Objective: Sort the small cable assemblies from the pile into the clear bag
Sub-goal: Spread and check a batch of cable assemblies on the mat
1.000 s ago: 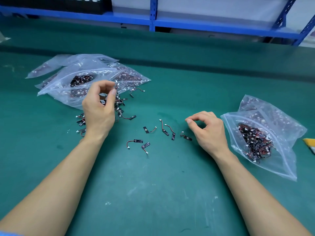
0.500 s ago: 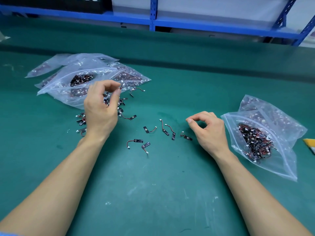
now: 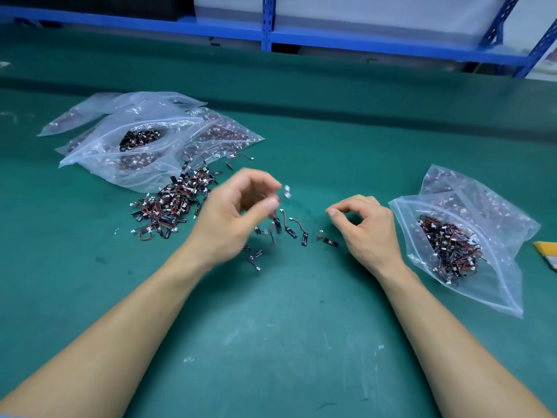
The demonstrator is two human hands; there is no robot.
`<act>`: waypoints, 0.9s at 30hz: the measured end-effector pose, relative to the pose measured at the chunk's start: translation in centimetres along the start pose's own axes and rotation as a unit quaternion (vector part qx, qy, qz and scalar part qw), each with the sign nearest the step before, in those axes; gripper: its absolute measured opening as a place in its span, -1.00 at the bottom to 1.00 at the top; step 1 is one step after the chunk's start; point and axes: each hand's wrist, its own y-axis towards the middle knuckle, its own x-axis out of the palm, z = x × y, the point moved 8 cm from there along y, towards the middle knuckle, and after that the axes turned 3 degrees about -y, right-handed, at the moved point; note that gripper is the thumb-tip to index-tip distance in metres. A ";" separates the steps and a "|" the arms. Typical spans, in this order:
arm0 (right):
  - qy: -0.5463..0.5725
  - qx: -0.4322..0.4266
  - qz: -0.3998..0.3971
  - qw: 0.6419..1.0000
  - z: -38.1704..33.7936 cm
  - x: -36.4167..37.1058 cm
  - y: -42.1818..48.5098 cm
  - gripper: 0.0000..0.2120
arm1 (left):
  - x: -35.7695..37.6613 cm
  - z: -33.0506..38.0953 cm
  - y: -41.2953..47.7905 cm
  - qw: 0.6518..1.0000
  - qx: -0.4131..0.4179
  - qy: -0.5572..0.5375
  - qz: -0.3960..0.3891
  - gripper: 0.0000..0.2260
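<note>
Between hands (image 3: 301, 218), loose cable assemblies (image 3: 297, 232).

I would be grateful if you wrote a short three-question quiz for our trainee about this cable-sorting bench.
1. True or false: the loose pile of cable assemblies lies in front of the bags on the left.
2. Which hand pinches cable assemblies in its fingers? A) left hand B) right hand
3. Fill in: the open clear bag of sorted assemblies lies on the green mat beside the ____ hand.

Key:
1. True.
2. A. The picture is blurred there, but white connectors show at its fingertips; the right hand's fingers look empty.
3. Right.
</note>
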 end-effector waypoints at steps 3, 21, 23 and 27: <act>-0.003 0.000 0.002 1.000 -0.1 -0.2 0.0 -0.89 | 3.4 -0.8 -1.4 0.992 -0.030 0.005 -0.120 -0.83; -0.010 -0.037 0.006 0.999 -1.2 -0.8 -0.3 -0.90 | 3.6 -2.4 -1.9 0.983 -0.074 0.099 -0.135 -0.75; -0.009 -0.079 -0.015 0.997 -2.3 -0.8 -0.6 -0.91 | 3.5 -2.4 -1.9 0.985 -0.081 0.080 -0.130 -0.75; -0.013 -0.170 -0.159 0.972 -4.5 0.8 -2.0 -0.90 | 3.4 -2.6 -1.7 0.989 -0.094 0.024 -0.113 -0.73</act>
